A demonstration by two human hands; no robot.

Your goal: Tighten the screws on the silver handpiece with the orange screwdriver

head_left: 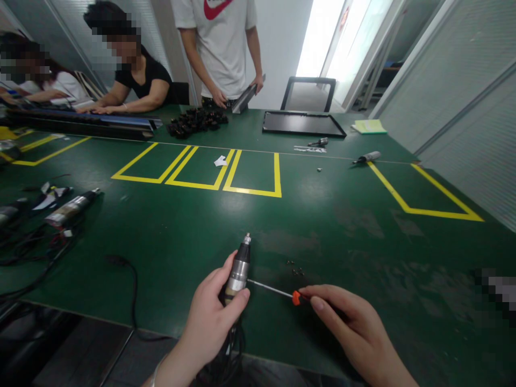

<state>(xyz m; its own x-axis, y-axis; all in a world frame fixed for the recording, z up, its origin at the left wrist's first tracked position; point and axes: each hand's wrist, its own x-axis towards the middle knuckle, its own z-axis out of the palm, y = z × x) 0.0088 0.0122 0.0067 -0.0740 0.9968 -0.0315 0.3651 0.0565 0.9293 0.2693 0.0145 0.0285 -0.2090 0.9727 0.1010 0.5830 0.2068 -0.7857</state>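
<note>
My left hand (215, 309) is closed round an electric screwdriver (239, 271), whose metal nose points away from me and whose cable hangs below. In my right hand (349, 317) is a hand screwdriver (297, 298) with an orange and black handle, pinched between thumb and fingers. Its thin shaft reaches left, and the tip meets the side of the electric screwdriver's metal body. Several small screws (297, 271) lie on the green table (193, 226) just beyond the shaft.
More electric screwdrivers (72, 208) and cables lie at the left. Yellow tape outlines (252, 191) mark the table. Across it are a black-framed panel (302, 123), a heap of black parts (197, 122) and another screwdriver (367, 157). A standing person (221, 48) holds a metal strip; others sit left.
</note>
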